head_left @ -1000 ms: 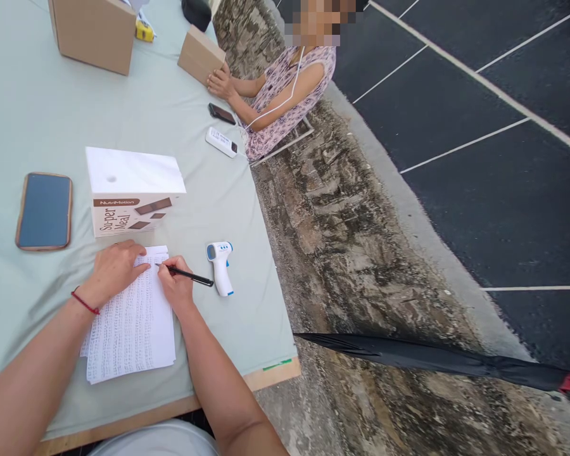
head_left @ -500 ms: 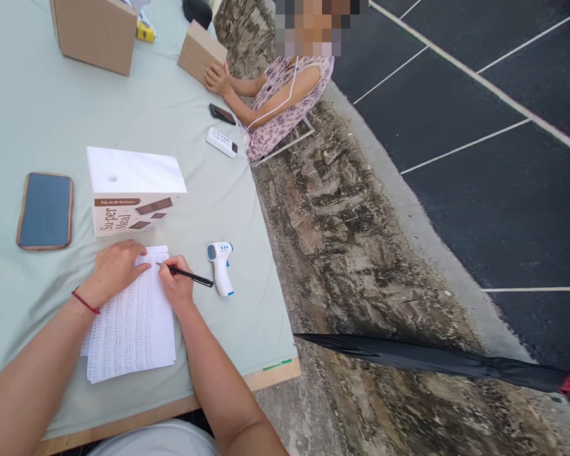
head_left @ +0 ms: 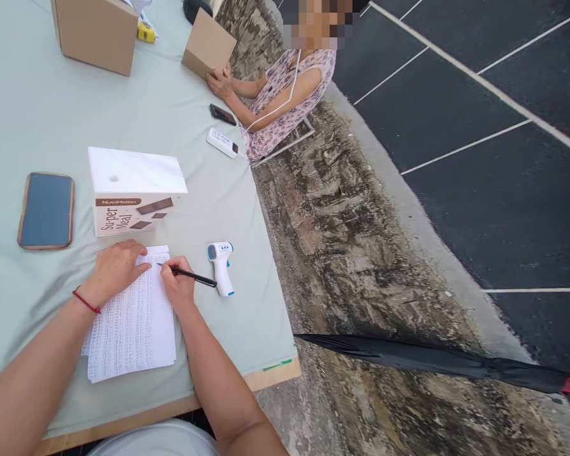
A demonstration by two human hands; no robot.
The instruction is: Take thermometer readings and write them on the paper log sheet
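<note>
My right hand (head_left: pixel 178 283) is closed around a black pen (head_left: pixel 194 275), whose tip rests near the top right of a stack of paper sheets (head_left: pixel 128 335). Rows of small handwriting cover much of the top sheet. Flat across the upper left of the sheets lies my left hand (head_left: pixel 118 265), open, its thumb stretched toward the pen tip. A white "NutriMotion Super Meal" box (head_left: pixel 137 174) stands just beyond the paper. To the right of the pen is a white and blue infrared thermometer (head_left: pixel 222 268).
A phone (head_left: pixel 46 210) lies at the left. Across the table, a person's hands (head_left: pixel 221 82) hold a small cardboard box (head_left: pixel 209 44). Near them are a dark phone (head_left: pixel 223 114) and a white device (head_left: pixel 222 142). A larger cardboard box (head_left: pixel 95 35) and a yellow tape measure (head_left: pixel 146 31) sit farther back.
The other person's cardboard box has tilted, showing more of its face. My right hand and the pen have shifted very slightly right; my left hand stays on the paper.
</note>
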